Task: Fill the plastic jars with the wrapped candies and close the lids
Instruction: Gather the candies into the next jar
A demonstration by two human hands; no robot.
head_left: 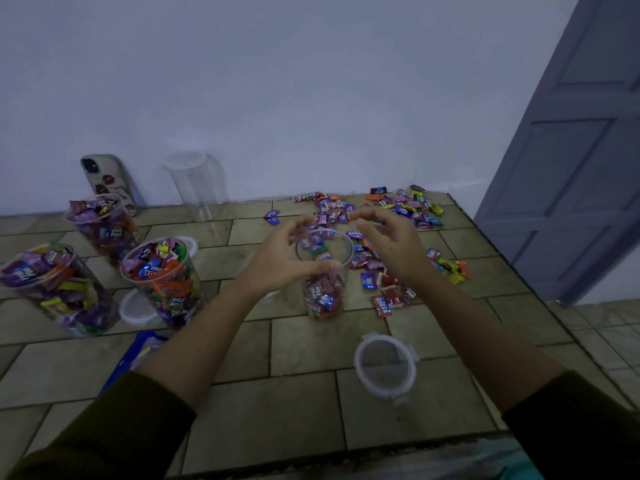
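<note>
Plastic jar (342,268) was only part full, left hand (277,261) gripping it, right hand (391,244) loosely open, empty; more candies (405,206) needed grabbing next.

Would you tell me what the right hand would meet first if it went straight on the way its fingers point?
Probably the loose candies behind the jar, just past its far rim; depth is unclear.
</note>
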